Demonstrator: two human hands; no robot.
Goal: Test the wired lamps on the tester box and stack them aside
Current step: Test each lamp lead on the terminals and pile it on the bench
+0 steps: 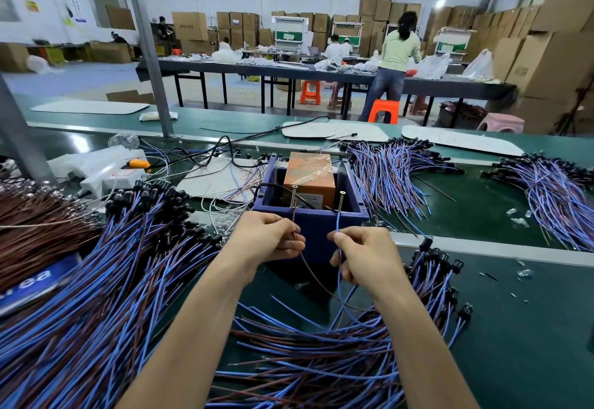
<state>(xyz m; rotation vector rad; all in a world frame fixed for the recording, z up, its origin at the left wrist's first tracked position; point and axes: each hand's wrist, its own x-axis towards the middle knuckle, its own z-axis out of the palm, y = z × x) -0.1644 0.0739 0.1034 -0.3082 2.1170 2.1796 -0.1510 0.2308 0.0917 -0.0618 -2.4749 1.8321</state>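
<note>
Brown wire is pinched by the left hand, blue wire by the right hand.

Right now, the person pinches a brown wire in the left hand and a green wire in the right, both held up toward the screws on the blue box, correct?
Not quite. The head view shows the right hand pinching a blue wire, not green. The left hand does pinch a brown wire, both held up toward the screws on the blue box.
</note>
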